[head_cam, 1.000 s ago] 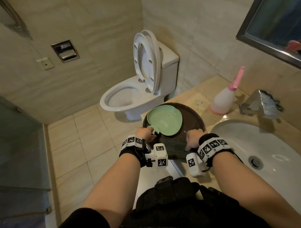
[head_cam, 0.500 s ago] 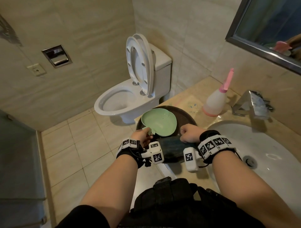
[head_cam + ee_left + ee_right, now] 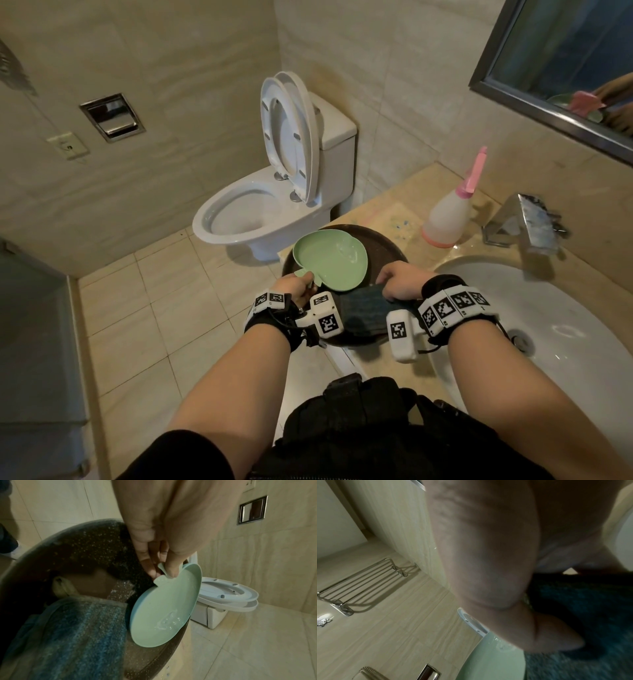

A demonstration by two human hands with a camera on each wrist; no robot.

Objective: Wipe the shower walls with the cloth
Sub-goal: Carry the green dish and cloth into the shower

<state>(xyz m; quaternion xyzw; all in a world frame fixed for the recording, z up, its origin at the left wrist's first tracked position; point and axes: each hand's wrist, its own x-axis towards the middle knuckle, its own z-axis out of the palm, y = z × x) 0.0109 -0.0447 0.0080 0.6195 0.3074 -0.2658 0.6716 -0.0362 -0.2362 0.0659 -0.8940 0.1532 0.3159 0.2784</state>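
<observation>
Both hands busy over the dark tray at the counter's edge, and the shower walls not yet touched.

The left hand [image 3: 294, 287] pinches the stem-like tab of the green apple-shaped dish [image 3: 330, 259], thumb and fingertips [image 3: 150, 568] clamped on it. The dish sits tilted with a small puddle of water inside. The right hand [image 3: 402, 282] has its fingers curled round the edge of the blue striped cloth [image 3: 363, 313], which lies in the dark speckled tray [image 3: 383, 245] at lower centre of the head view. That tray seems to overhang the counter [image 3: 387, 209] towards the floor. My worry is that a sharp tug on the cloth could drag the tray off the ledge. The thin pinch could also let the dish tip and spill its water onto the tiles.
</observation>
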